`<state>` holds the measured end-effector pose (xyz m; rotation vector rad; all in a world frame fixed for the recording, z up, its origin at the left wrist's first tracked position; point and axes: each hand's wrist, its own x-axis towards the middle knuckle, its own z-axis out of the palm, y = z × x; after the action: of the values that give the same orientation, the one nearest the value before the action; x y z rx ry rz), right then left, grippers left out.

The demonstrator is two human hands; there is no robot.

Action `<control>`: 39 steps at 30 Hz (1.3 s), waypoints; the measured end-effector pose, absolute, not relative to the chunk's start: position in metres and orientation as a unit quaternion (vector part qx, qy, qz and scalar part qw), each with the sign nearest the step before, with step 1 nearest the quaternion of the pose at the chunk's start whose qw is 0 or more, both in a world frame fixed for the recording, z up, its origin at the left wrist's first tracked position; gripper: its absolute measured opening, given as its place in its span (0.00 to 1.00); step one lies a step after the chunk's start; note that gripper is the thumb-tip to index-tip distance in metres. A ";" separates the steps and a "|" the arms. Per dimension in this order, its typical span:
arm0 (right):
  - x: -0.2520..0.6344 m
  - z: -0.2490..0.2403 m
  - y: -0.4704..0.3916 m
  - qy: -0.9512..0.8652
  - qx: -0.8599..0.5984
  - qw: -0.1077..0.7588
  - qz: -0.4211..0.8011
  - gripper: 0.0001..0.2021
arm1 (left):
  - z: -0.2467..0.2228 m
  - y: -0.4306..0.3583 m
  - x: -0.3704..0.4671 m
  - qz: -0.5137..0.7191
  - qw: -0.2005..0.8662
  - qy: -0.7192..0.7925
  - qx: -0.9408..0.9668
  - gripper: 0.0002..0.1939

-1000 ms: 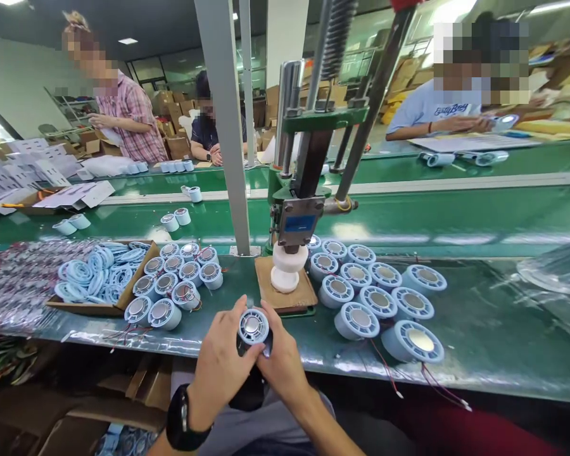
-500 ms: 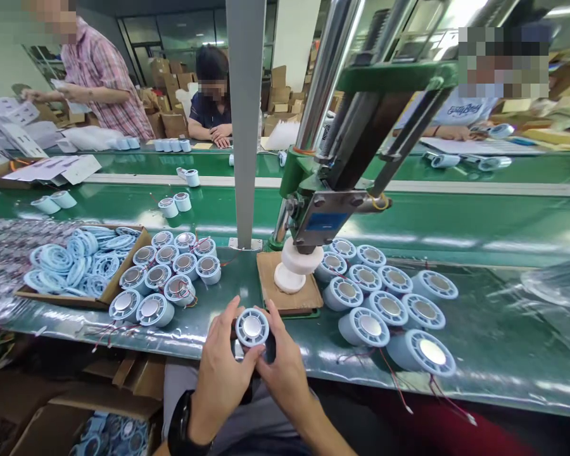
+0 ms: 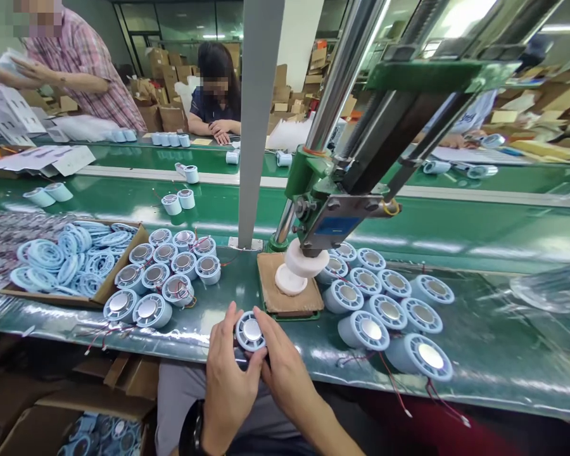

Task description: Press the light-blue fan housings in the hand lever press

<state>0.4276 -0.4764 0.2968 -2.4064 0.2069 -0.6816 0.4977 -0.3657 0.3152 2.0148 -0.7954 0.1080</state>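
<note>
A light blue round housing (image 3: 251,330) with a silver disc in its ringed, slotted face is held between my two hands at the bench's front edge, face up. My left hand (image 3: 230,364) grips its left side, thumb at the lower rim. Fingers of my right hand (image 3: 285,354) wrap its right side. Just beyond stands a green-framed press (image 3: 335,218) with a white round pad (image 3: 306,258) above a white round seat (image 3: 291,279) on a brown board (image 3: 270,269). The housing's underside is hidden.
Several similar housings with thin wires stand left (image 3: 175,288) and right (image 3: 387,310) of the press. A cardboard box (image 3: 102,292) of light blue rings sits at far left. A grey post (image 3: 259,126) rises behind. Co-workers (image 3: 216,95) are across the green conveyor belt (image 3: 209,209).
My right hand's fingers have shifted inward over the housing's upper right rim. The housing stays in nearly the same place between both hands. The view has shifted slightly.
</note>
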 end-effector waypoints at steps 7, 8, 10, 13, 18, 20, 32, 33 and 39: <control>0.406 0.367 -0.509 0.028 -0.930 0.293 -0.222 0.36 | 0.326 -0.365 0.524 -0.130 0.489 -0.324 0.799 0.26; 0.402 0.395 -0.519 0.037 -0.924 0.259 -0.278 0.35 | 0.332 -0.369 0.533 -0.143 0.495 -0.317 0.797 0.27; 0.399 0.461 -0.544 0.069 -0.885 0.182 -0.423 0.32 | 0.348 -0.381 0.553 -0.143 0.516 -0.314 0.784 0.27; 0.415 0.564 -0.585 0.113 -0.802 0.093 -0.579 0.26 | 0.372 -0.410 0.574 -0.141 0.561 -0.339 0.742 0.27; 0.474 0.661 -0.647 0.150 -0.792 0.166 -0.567 0.27 | 0.388 -0.464 0.575 -0.199 0.588 -0.394 0.678 0.26; 0.490 0.671 -0.661 0.148 -0.802 0.216 -0.538 0.33 | 0.384 -0.480 0.571 -0.223 0.601 -0.408 0.650 0.26; 0.438 0.623 -0.670 -0.022 -0.833 0.115 -0.540 0.32 | 0.359 -0.486 0.566 -0.215 0.615 -0.423 0.630 0.42; 0.428 0.608 -0.666 -0.035 -0.831 0.071 -0.550 0.30 | 0.360 -0.487 0.565 -0.213 0.612 -0.423 0.633 0.43; 0.386 0.537 -0.617 -0.011 -0.806 0.040 -0.590 0.19 | 0.344 -0.412 0.529 -0.008 0.613 -0.388 0.688 0.26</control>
<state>0.3864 -0.6169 0.5374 -2.4702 -0.0346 -1.8081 0.5292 -0.4119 0.3444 1.5874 -0.8940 -0.0190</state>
